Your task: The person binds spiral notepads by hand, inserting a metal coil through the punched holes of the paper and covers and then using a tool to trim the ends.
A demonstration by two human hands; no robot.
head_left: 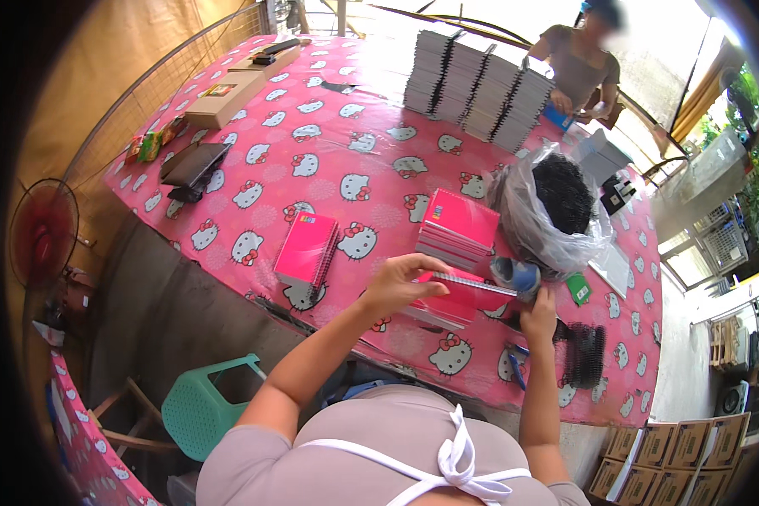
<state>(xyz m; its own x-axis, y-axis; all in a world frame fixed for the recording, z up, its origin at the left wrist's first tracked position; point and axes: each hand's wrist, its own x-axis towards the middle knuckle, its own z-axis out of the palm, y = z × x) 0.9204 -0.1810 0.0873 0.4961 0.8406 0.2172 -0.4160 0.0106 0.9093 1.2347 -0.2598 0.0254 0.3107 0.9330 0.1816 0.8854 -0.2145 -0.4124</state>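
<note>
Head view: The left hand (406, 282) is closed on a pink notebook (479, 293), pinching its left end between thumb and fingers. The notebook is raised on edge, its pale edge upward, above a low pink pile (441, 314) near the front of the table (266, 198). The right hand (538, 315) is by the notebook's right end, just below a blue roll (524, 277); whether it grips anything cannot be told.

Directly behind the notebook stands a pink stack (457, 223). A second stack (306, 247), with black coils along its side, lies to the left. A clear plastic bag (512, 202) filled with black coils (564, 194) sits behind the roll. To the right of the right hand are a coil bundle (584, 354) and a green card (578, 288); blue pliers (516, 368) lie just below it. At the far side, tall stacks of books (479, 88) stand near a seated co-worker (584, 66).
</note>
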